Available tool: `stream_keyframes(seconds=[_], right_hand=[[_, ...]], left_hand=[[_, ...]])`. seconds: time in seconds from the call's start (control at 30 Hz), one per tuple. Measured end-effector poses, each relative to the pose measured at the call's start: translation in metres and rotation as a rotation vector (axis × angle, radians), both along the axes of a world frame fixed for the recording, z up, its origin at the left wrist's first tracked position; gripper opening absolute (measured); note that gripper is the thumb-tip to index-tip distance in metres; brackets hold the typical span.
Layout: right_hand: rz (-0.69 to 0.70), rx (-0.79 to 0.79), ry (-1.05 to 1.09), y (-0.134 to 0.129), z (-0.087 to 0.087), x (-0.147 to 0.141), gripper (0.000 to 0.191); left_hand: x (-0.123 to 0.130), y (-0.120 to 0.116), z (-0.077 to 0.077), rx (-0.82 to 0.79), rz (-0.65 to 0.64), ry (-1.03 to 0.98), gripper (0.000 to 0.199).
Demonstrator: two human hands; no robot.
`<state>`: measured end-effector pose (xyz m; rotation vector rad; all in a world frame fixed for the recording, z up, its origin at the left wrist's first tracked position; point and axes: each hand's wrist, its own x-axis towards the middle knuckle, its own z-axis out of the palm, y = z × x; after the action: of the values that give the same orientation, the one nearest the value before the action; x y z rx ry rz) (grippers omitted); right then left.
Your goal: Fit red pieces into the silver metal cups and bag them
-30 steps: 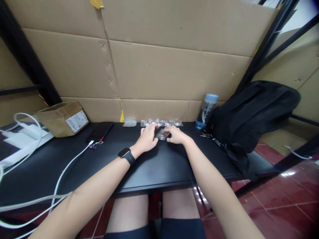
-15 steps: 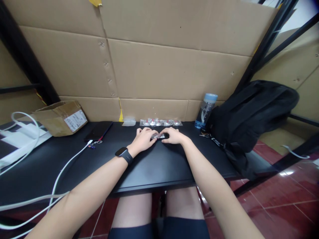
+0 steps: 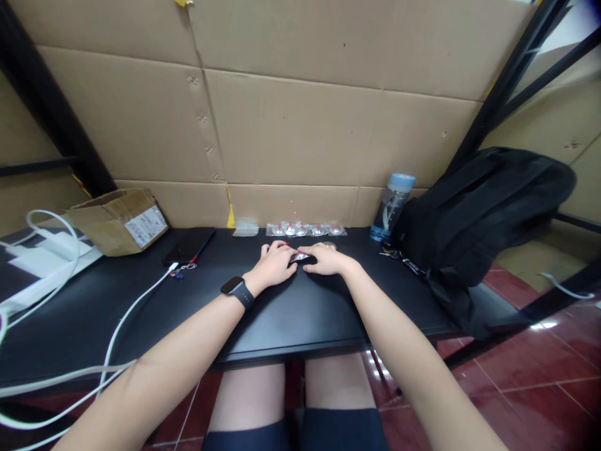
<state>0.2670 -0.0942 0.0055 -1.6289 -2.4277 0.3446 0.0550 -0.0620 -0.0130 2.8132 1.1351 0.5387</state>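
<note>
My left hand (image 3: 273,266), with a dark watch on its wrist, rests on the black table (image 3: 291,319) with its fingers curled at a small shiny plastic packet (image 3: 300,257). My right hand (image 3: 325,259) has its fingers on the packet's other side. Both hands hold the packet between them, and its contents are mostly hidden. Just behind the hands, a row of several clear packets with round silvery items (image 3: 305,230) lies along the cardboard wall. To its left is a small stack of clear plastic bags (image 3: 245,227).
On the left are an open cardboard box (image 3: 117,222), white papers (image 3: 42,263), a dark phone (image 3: 185,246) and white cables (image 3: 123,322). A blue-capped bottle (image 3: 390,207), keys (image 3: 389,252) and a black backpack (image 3: 479,213) stand or lie on the right.
The view has shifted slightly. My right fingers have flattened over the packet, and a bit of red and a clear round edge now show behind my hands.
</note>
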Motion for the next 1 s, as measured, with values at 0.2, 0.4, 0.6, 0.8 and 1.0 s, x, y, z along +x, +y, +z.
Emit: stream_keyframes(seconds=[0.2,0.4,0.6,0.8,1.0], right_hand=[[-0.077,-0.02,-0.043,0.004,-0.002,-0.007,0.061],[-0.106,0.007,0.253,0.004,0.002,0.004,0.057],[-0.092,-0.13,0.714,0.009,-0.007,0.005,0.069],[-0.195,-0.156,0.969,0.009,-0.005,-0.005,0.061],[-0.261,-0.082,1.078,0.015,-0.008,0.0,0.053]], left_hand=[[0.001,-0.005,0.003,0.011,0.028,-0.004,0.036],[0.0,-0.001,0.003,-0.036,0.095,-0.157,0.028],[-0.001,0.0,0.009,-0.127,0.155,-0.374,0.026],[-0.004,0.0,0.016,-0.17,0.211,-0.525,0.027],[-0.003,0.002,0.017,-0.189,0.236,-0.486,0.032]])
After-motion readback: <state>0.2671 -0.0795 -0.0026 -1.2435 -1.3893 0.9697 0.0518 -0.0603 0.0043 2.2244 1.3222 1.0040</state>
